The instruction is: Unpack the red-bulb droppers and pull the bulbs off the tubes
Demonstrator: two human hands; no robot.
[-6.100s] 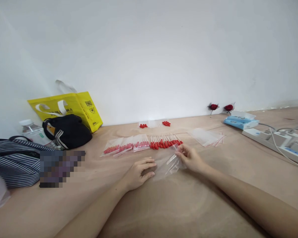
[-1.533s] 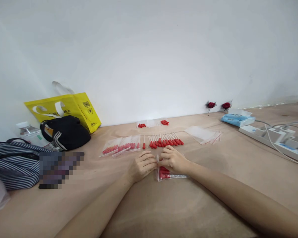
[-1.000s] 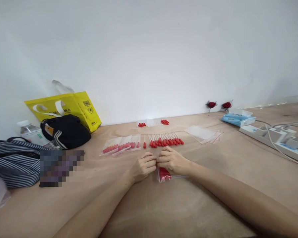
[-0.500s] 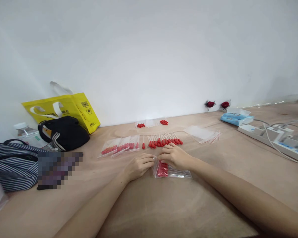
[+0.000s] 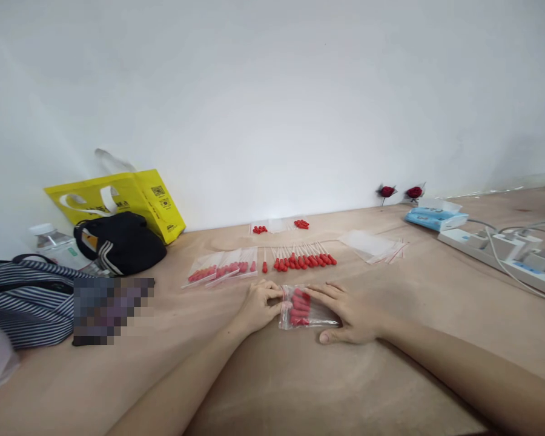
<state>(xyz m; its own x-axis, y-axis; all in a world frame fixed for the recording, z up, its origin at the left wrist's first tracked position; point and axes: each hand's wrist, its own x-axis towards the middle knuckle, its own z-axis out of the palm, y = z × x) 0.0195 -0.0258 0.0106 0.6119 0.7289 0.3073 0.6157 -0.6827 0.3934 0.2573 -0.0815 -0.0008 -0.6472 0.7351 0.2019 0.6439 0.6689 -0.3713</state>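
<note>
A clear zip bag lies flat on the table in front of me, with several red-headed sticks inside, their heads toward its left end. My left hand has its fingers closed on the bag's left edge, where a reddish seal line runs. Across the bag's right part, my right hand rests with fingers spread and thumb apart. Just beyond lies a row of loose red-headed white sticks. One single stick lies left of that row.
Filled clear bags overlap at the left of the row; flat bags lie to its right. More red heads are by the wall. A yellow bag, black cap, tissue pack and power strip stand around.
My right hand has moved right and spread open, uncovering the red heads in the bag. My left hand stays at the bag's left edge. The view has shifted slightly.
</note>
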